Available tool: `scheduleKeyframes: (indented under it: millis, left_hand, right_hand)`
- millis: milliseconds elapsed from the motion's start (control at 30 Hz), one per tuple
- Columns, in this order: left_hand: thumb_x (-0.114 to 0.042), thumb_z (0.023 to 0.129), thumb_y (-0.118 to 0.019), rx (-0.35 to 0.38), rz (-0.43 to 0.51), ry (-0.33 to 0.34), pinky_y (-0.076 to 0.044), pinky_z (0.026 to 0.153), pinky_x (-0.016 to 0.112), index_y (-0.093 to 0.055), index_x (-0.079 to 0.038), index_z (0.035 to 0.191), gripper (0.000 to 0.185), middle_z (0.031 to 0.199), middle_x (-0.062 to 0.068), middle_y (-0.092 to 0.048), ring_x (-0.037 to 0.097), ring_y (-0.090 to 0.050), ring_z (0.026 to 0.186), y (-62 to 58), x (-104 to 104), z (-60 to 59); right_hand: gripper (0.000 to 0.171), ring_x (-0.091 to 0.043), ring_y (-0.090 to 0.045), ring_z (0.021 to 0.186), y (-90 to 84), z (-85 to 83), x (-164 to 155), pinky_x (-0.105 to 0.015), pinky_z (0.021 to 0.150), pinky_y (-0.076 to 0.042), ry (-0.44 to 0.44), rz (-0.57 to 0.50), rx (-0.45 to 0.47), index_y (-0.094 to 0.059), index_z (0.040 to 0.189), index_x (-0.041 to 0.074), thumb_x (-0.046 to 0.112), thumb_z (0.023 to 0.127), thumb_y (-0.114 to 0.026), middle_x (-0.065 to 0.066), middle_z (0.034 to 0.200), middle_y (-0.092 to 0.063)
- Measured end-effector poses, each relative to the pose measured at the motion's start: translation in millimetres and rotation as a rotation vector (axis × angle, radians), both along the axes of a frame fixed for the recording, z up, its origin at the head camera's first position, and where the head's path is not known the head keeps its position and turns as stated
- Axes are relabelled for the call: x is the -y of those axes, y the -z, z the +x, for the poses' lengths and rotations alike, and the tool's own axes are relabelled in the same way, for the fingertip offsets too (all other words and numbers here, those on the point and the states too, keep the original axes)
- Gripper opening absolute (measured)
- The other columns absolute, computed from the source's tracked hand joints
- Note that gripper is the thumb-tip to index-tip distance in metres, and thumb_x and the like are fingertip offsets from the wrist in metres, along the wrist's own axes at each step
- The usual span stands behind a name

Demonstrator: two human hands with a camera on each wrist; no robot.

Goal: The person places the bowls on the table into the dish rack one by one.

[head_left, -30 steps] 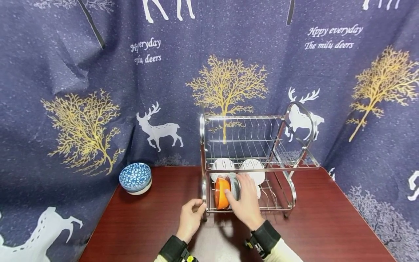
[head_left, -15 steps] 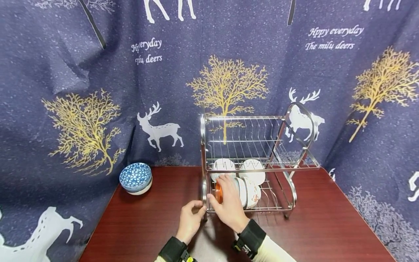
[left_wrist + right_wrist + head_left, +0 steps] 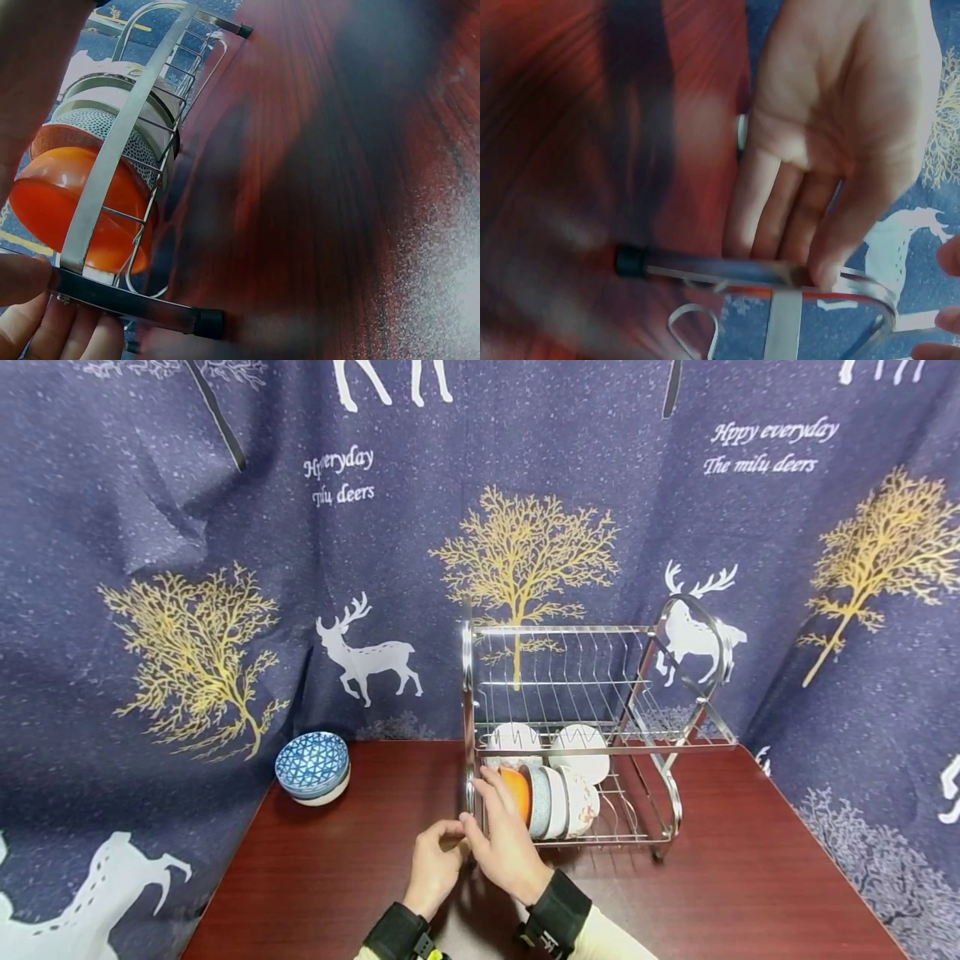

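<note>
In the head view a two-tier metal dish rack stands on the table. My left hand grips its front left foot bar, the thumb on one side and curled fingers on the other in the left wrist view. My right hand has its fingers extended beside the rack's left end, in front of an orange bowl; whether it touches the bowl cannot be told. To the right, a speckled grey-blue bowl, a white bowl and a floral bowl stand on edge in a row on the lower tier.
Two white bowls sit behind that row. A blue-patterned bowl rests on a white one at the table's back left. Above, the upper tier of wire slots spans the bowls. A patterned curtain hangs behind the table.
My right hand has moved left from the grey-blue bowl, past the orange bowl, to the rack's left end, uncovering the row. The left hand keeps its grip in place.
</note>
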State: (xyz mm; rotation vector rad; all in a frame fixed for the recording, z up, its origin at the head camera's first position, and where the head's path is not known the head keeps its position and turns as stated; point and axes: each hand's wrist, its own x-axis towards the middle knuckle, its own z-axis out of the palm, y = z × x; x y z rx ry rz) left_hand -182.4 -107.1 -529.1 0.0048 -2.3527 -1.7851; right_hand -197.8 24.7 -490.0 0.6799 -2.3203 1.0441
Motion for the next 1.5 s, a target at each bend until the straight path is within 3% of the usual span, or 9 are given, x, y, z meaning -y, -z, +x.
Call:
scheduleKeyframes:
  millis: [133, 467, 633, 800, 967, 1100, 1333, 1400, 1500]
  left_hand:
    - [0.0, 0.079, -0.071, 0.001, -0.01, 0.003, -0.052, 0.07, 0.025, -0.068, -0.002, 0.091, 0.012, 0.088, 0.008, -0.069, 0.02, -0.067, 0.082, -1.2, 0.1, -0.1]
    - [-0.003, 0.081, -0.072, 0.034, 0.005, 0.036, -0.052, 0.061, 0.024, -0.068, 0.001, 0.094, 0.014, 0.086, 0.011, -0.07, 0.018, -0.067, 0.075, 0.2, 9.4, 2.5]
    - [-0.007, 0.082, -0.073, 0.018, -0.067, 0.007, -0.052, 0.062, 0.024, -0.068, 0.0, 0.094, 0.015, 0.087, 0.009, -0.071, 0.018, -0.068, 0.077, 4.4, 19.3, 1.3]
    - [-0.009, 0.082, -0.074, 0.04, -0.15, -0.064, -0.053, 0.062, 0.024, -0.068, -0.002, 0.094, 0.015, 0.085, 0.006, -0.07, 0.016, -0.068, 0.075, 8.6, 37.1, -3.1]
    - [-0.014, 0.082, -0.073, 0.06, -0.242, -0.126, -0.054, 0.064, 0.03, -0.066, 0.001, 0.1, 0.024, 0.086, 0.009, -0.07, 0.019, -0.069, 0.074, 5.4, 70.7, -11.8]
    - [-0.019, 0.083, -0.073, 0.046, -0.317, -0.261, -0.053, 0.069, 0.038, -0.062, 0.004, 0.103, 0.032, 0.088, 0.016, -0.069, 0.026, -0.068, 0.077, 1.8, 100.8, -21.4]
    - [-0.021, 0.078, -0.078, -0.196, -0.229, -0.705, -0.036, 0.084, 0.047, -0.042, 0.006, 0.112, 0.056, 0.107, 0.028, -0.039, 0.041, -0.042, 0.099, 1.4, 143.3, -39.8]
    - [-0.025, 0.079, -0.077, -0.178, -0.199, -0.766, -0.032, 0.089, 0.05, -0.039, 0.006, 0.117, 0.062, 0.114, 0.03, -0.034, 0.045, -0.036, 0.106, -1.4, 153.7, -44.4]
    - [-0.036, 0.083, -0.071, -0.031, -0.168, -0.78, -0.027, 0.097, 0.054, -0.037, 0.009, 0.125, 0.071, 0.123, 0.034, -0.03, 0.051, -0.031, 0.114, -9.4, 167.8, -48.3]
  right_hand:
    - [0.048, -0.032, -0.037, 0.133, -0.2, 2.5, 4.4, -0.048, 0.106, -0.034, -0.007, -0.046, 0.075, -0.043, 0.136, 0.0, 0.013, 0.092, -0.06, -0.018, 0.144, -0.039]
    - [0.04, -0.021, -0.059, 0.099, 13.5, 3.3, 10.6, -0.037, 0.086, -0.049, -0.013, -0.203, 0.227, -0.043, 0.131, 0.001, -0.004, 0.092, -0.051, -0.012, 0.112, -0.058]
    - [0.04, -0.024, -0.062, 0.093, 17.8, 5.2, 13.2, -0.03, 0.078, -0.051, -0.057, -0.352, 0.355, -0.042, 0.132, 0.003, -0.008, 0.094, -0.046, -0.013, 0.103, -0.061]
    - [0.033, -0.035, -0.063, 0.089, 5.7, 12.9, 16.5, -0.036, 0.072, -0.055, -0.104, -0.507, 0.459, -0.043, 0.127, -0.007, -0.009, 0.094, -0.046, -0.022, 0.099, -0.062]
    - [0.025, -0.023, -0.063, 0.087, -7.5, 20.3, 20.8, -0.032, 0.073, -0.053, -0.097, -0.522, 0.5, -0.047, 0.119, -0.011, -0.009, 0.094, -0.048, -0.024, 0.099, -0.064]
    - [0.022, -0.024, -0.064, 0.085, -8.3, 21.1, 24.2, -0.029, 0.072, -0.053, -0.097, -0.515, 0.492, -0.049, 0.115, -0.012, -0.01, 0.093, -0.048, -0.024, 0.097, -0.064]
    - [0.021, -0.038, -0.064, 0.087, -10.0, 21.2, 24.1, -0.022, 0.07, -0.05, -0.102, -0.495, 0.466, -0.049, 0.113, -0.012, -0.009, 0.093, -0.049, -0.023, 0.095, -0.065]
    - [0.02, -0.04, -0.064, 0.087, -11.3, 21.6, 23.1, -0.023, 0.071, -0.05, -0.098, -0.489, 0.46, -0.049, 0.113, -0.013, -0.009, 0.093, -0.049, -0.023, 0.094, -0.066]
    - [0.019, -0.04, -0.064, 0.087, -12.2, 21.6, 22.0, -0.024, 0.072, -0.051, -0.088, -0.482, 0.452, -0.05, 0.111, -0.012, -0.01, 0.093, -0.05, -0.024, 0.094, -0.066]
